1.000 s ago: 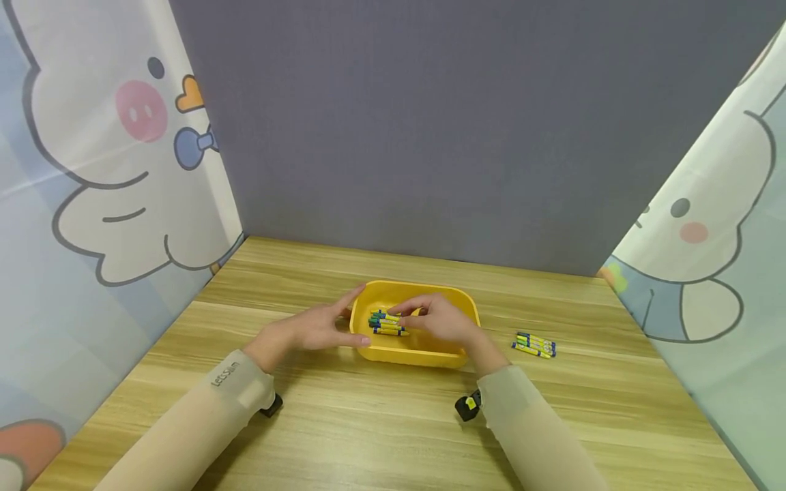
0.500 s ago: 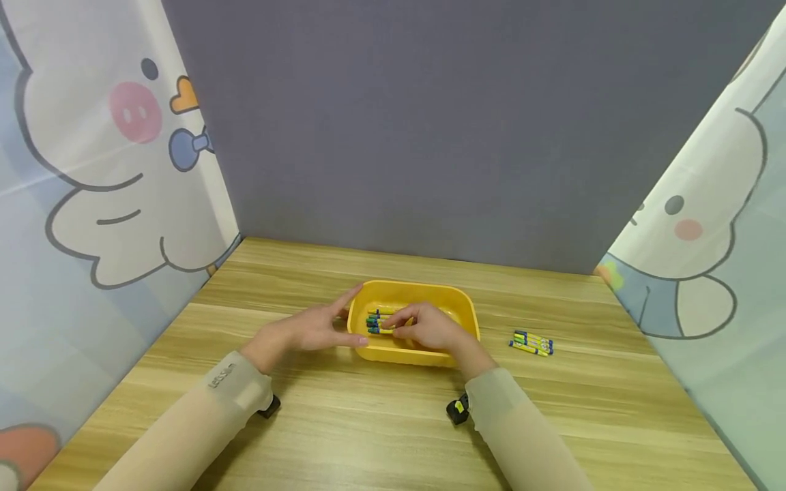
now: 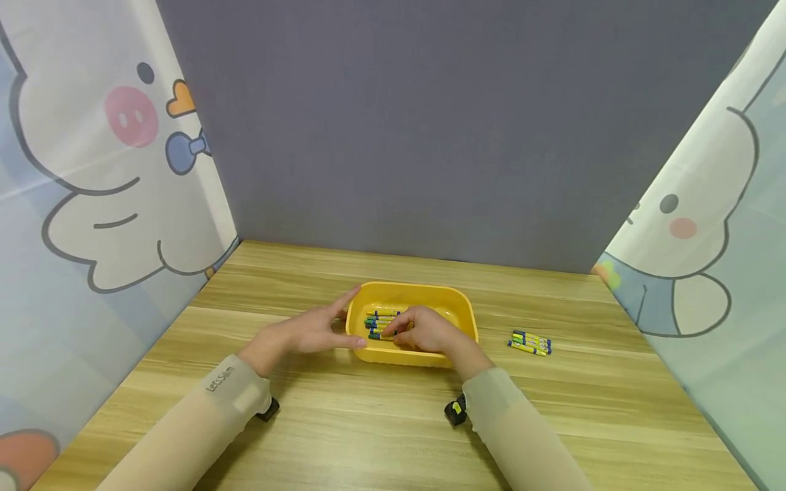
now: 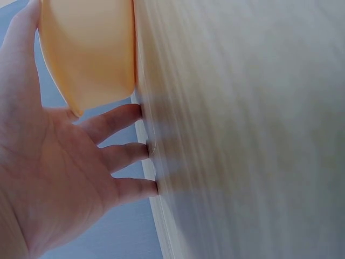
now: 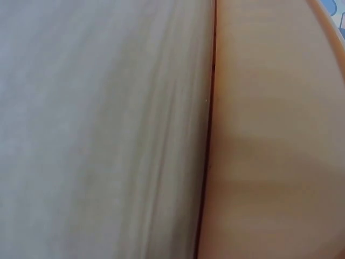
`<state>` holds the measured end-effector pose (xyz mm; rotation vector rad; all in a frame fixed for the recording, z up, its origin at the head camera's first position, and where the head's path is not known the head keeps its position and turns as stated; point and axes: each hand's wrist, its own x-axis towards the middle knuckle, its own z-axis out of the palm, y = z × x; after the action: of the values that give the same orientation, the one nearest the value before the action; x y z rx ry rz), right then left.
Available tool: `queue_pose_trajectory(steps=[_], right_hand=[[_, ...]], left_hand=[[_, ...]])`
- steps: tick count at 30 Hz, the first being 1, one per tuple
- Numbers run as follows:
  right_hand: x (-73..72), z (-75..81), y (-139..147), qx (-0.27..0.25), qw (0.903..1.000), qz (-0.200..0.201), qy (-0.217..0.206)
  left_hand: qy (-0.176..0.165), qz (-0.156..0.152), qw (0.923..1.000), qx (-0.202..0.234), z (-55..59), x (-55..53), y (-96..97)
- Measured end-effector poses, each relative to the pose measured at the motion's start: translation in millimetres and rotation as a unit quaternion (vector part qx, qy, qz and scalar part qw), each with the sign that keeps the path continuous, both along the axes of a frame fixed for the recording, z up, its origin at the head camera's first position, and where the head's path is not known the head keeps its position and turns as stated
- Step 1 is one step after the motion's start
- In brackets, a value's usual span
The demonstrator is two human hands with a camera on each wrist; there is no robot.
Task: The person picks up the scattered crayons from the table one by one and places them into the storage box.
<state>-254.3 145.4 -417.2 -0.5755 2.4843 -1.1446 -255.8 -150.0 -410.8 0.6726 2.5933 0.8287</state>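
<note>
A yellow plastic tray (image 3: 424, 294) stands on the wooden table, with several crayons (image 3: 382, 320) in yellow-and-blue wrappers lying side by side in its left part. My left hand (image 3: 307, 331) spans the tray's left end, thumb at the front rim and index finger at the back corner. In the left wrist view, the other fingers (image 4: 126, 152) of that hand extend down to the tabletop. Inside the tray, the curled fingers of my right hand (image 3: 430, 331) pinch a green-tipped crayon (image 3: 377, 337) at the front of the row. Its right end is hidden by the fingertips.
To the right of the tray, several more crayons (image 3: 529, 342) lie together on the table (image 3: 368, 436). A grey panel (image 3: 417, 136) rises behind the table, and printed cartoon sheets flank both sides. Only the tray's outer wall (image 5: 269, 135) and the tabletop show in the right wrist view.
My right hand has moved left and lower within the tray, bringing the green-tipped crayon to the front of the row. The left hand keeps its place at the tray's end.
</note>
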Motion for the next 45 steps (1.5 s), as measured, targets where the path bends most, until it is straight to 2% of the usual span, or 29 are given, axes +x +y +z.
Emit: queue_pose_trajectory(steps=[6, 10, 15, 17, 20, 23, 26, 30, 37, 41, 45], right_hand=[[1.2, 0.4, -1.2, 0.005, 1.0000, -0.003, 0.007], [3.4, 3.0, -0.8, -0.011, 0.9998, -0.007, 0.013], [6.9, 18.3, 7.2, -0.034, 0.9975, -0.016, 0.060], [7.5, 27.4, 15.9, -0.035, 0.9955, -0.025, 0.085], [8.2, 41.6, 37.2, -0.047, 0.9933, -0.040, 0.098], [9.8, 52.7, 67.0, -0.050, 0.9918, -0.061, 0.101], [11.0, 57.2, 102.1, -0.034, 0.9902, -0.086, 0.104], [13.8, 53.5, 150.7, -0.007, 0.9892, -0.107, 0.100], [23.0, 34.2, 225.2, 0.064, 0.9886, -0.116, 0.071], [28.0, 25.0, 251.2, 0.105, 0.9847, -0.127, 0.057], [29.9, 18.1, 265.0, 0.119, 0.9832, -0.128, 0.052]], left_hand=[[0.001, 0.004, 1.0000, -0.004, -0.6, 1.5, -0.4], [0.001, 0.005, 1.0000, -0.008, -1.2, 1.6, -0.3], [-0.001, 0.006, 1.0000, -0.007, 1.5, 3.3, 1.1], [-0.001, 0.006, 1.0000, -0.007, 3.1, 3.9, 1.9], [0.002, 0.006, 0.9999, -0.011, 4.9, 4.2, 2.7], [0.004, 0.007, 0.9999, -0.012, 5.7, 4.0, 2.4], [0.002, 0.008, 0.9999, -0.010, 6.0, 3.7, 1.7], [0.000, 0.004, 1.0000, -0.007, 5.3, 3.3, 1.0], [0.001, -0.002, 1.0000, -0.005, 4.9, 3.9, 0.8], [0.003, -0.003, 1.0000, -0.005, 4.6, 3.9, 0.7], [0.003, -0.003, 1.0000, -0.006, 3.9, 3.8, 0.9]])
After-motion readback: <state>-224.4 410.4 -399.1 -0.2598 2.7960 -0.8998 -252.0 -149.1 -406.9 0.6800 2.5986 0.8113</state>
